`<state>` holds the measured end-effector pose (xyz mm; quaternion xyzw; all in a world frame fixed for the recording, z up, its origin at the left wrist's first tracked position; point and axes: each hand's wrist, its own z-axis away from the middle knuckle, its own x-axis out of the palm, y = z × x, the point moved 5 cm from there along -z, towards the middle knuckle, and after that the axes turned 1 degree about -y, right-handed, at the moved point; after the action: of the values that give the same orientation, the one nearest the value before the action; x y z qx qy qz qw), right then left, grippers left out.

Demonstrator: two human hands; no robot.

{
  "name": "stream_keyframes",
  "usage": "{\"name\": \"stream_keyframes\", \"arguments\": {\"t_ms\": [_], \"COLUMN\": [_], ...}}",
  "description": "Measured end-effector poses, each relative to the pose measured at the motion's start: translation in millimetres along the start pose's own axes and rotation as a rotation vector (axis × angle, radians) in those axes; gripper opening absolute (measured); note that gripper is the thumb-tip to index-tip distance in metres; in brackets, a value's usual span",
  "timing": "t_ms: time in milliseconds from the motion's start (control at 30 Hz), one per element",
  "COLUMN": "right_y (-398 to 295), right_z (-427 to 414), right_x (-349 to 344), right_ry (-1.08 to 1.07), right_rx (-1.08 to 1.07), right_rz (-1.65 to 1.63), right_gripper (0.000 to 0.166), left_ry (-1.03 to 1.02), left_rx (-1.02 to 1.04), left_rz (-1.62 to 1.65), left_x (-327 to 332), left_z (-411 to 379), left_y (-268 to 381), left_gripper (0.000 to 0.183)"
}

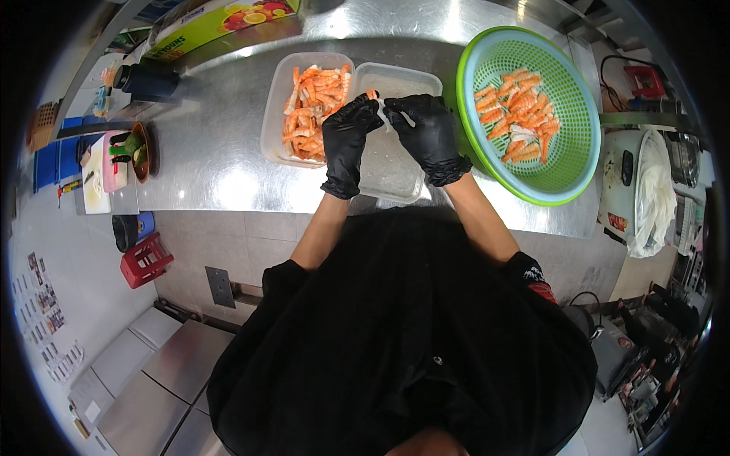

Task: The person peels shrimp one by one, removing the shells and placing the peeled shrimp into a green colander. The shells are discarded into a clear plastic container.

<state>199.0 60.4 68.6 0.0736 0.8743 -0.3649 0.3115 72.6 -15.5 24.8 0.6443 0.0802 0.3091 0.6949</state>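
Observation:
Both of my hands wear black gloves and meet over a shallow clear plastic container (393, 171) on the steel table. Between the fingertips of my left hand (347, 142) is a cooked shrimp (372, 94), mostly covered by the glove. My right hand (423, 134) pinches a whitish piece (385, 118) beside it; whether it is still joined to the shrimp I cannot tell. To the left, a plastic tub (272, 128) holds many orange shrimp (313, 97). On the right, more orange shrimp (522, 108) lie in a light-blue colander (573, 148), nested in a lime-green basin (465, 108).
A green printed box (222, 28) and a dark cylindrical container (149, 80) stand at the back left of the steel table (211, 137). Farther left are a brown bowl (149, 159) and a white cutting board (96, 176). A red plastic stool (146, 261) is on the floor.

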Motion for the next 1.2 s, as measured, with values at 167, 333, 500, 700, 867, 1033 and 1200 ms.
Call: {"name": "stream_keyframes", "arguments": {"t_ms": [167, 333, 500, 700, 867, 1033, 1200], "right_y": [-8, -15, -17, 8, 25, 11, 1], "right_z": [-3, -7, -8, -5, -2, -2, -3], "right_x": [-2, 0, 2, 4, -2, -5, 2], "right_ry": [-0.079, -0.164, -0.150, -0.082, -0.203, -0.086, -0.144], "right_rx": [-0.070, -0.088, -0.069, 0.021, 0.111, 0.119, 0.047], "right_rz": [0.106, 0.242, 0.281, 0.044, 0.189, -0.010, -0.022], "right_gripper": [0.007, 0.010, 0.011, 0.015, 0.008, 0.013, 0.018], "left_ry": [0.005, 0.002, 0.014, 0.053, 0.099, 0.063, 0.102], "left_rx": [0.009, 0.003, 0.118, 0.199, 0.020, 0.102, 0.039], "left_rz": [-0.090, -0.045, -0.196, -0.158, 0.293, 0.101, 0.215], "left_x": [1, 0, 3, 1, -2, -9, 7], "left_z": [0, 2, 5, 12, 9, 7, 8], "left_y": [-7, -13, -12, -5, -5, -8, 3], "left_gripper": [0.019, 0.020, 0.021, 0.022, 0.030, 0.028, 0.024]}}
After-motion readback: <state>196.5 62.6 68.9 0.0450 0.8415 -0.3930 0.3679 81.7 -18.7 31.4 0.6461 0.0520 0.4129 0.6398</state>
